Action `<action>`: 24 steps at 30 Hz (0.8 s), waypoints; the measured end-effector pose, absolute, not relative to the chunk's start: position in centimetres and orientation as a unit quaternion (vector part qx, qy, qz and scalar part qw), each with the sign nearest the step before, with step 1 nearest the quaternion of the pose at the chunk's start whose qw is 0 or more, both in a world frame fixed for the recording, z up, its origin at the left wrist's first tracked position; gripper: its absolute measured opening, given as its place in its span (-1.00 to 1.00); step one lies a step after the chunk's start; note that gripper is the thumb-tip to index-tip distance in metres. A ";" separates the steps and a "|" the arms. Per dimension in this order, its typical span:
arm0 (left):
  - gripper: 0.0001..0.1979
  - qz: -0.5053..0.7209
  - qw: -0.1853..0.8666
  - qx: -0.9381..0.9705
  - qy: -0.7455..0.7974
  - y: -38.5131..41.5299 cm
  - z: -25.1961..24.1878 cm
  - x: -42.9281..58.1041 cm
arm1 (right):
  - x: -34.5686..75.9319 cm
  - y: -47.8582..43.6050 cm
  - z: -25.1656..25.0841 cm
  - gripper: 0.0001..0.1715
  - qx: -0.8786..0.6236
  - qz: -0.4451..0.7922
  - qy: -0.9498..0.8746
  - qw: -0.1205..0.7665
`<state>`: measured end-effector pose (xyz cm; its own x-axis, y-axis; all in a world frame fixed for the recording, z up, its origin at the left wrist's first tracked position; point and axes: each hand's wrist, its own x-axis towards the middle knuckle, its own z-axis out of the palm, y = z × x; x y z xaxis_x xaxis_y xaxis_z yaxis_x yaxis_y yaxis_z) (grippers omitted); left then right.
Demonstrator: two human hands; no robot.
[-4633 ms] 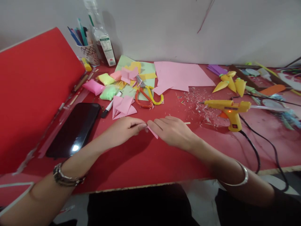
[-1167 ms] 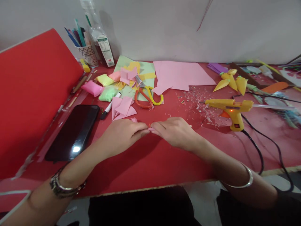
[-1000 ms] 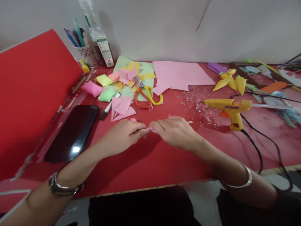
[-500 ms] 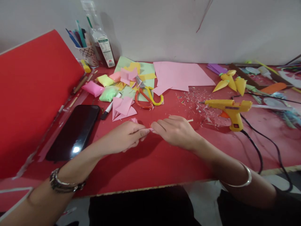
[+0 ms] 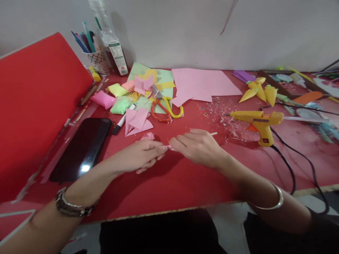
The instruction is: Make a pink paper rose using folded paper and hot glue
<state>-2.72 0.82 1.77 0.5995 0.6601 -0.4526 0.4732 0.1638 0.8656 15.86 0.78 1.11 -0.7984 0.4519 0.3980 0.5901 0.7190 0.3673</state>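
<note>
Over the middle of the red table, my left hand [image 5: 141, 154] pinches the left end of a small strip of pink paper [image 5: 169, 146]. The closed fingers of my right hand [image 5: 197, 146] meet it from the other side, hiding most of the strip. A thin pale stick [image 5: 214, 133] pokes out behind my right hand; its other end is covered. Just beyond my left hand lies a crumpled or rolled pink paper piece [image 5: 147, 136]. Further back are cut pink paper pieces [image 5: 137, 121] and scissors [image 5: 173, 108] with red and yellow handles.
A yellow glue gun [image 5: 261, 120] rests at right with its black cord [image 5: 286, 164]. A phone [image 5: 82, 150] and a marker [image 5: 123, 120] lie at left. Behind are a glass bottle [image 5: 113, 49], a pen cup [image 5: 97, 62], pink sheet [image 5: 203, 83] and yellow paper cones [image 5: 258, 91].
My left hand has shifted very slightly, and more of the crumpled pink piece behind it shows. Both hands keep their pinch on the pink strip. The view has drifted a little.
</note>
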 end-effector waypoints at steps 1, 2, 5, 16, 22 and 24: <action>-0.68 0.073 0.625 0.641 0.440 0.9 1.7 -2.8 | 15.9 0.8 1.1 -0.63 -0.283 -0.244 -0.917 0.142; -0.68 0.073 0.626 0.641 0.439 0.9 1.7 -2.8 | 15.9 0.8 1.1 -0.63 -0.282 -0.243 -0.917 0.143; -0.67 0.071 0.630 0.638 0.437 1.0 1.6 -2.8 | 15.9 0.8 1.2 -0.63 -0.280 -0.242 -0.918 0.141; -0.65 0.058 0.669 0.602 0.432 1.0 1.8 -2.9 | 15.9 0.6 1.2 -0.67 -0.275 -0.249 -0.918 0.139; -0.68 0.076 0.706 0.574 0.408 1.1 1.7 -2.9 | 15.8 0.6 1.2 -0.73 -0.260 -0.284 -0.913 0.137; -0.68 0.075 0.719 0.568 0.392 1.2 1.6 -2.8 | 15.8 0.7 1.2 -0.73 -0.256 -0.291 -0.912 0.134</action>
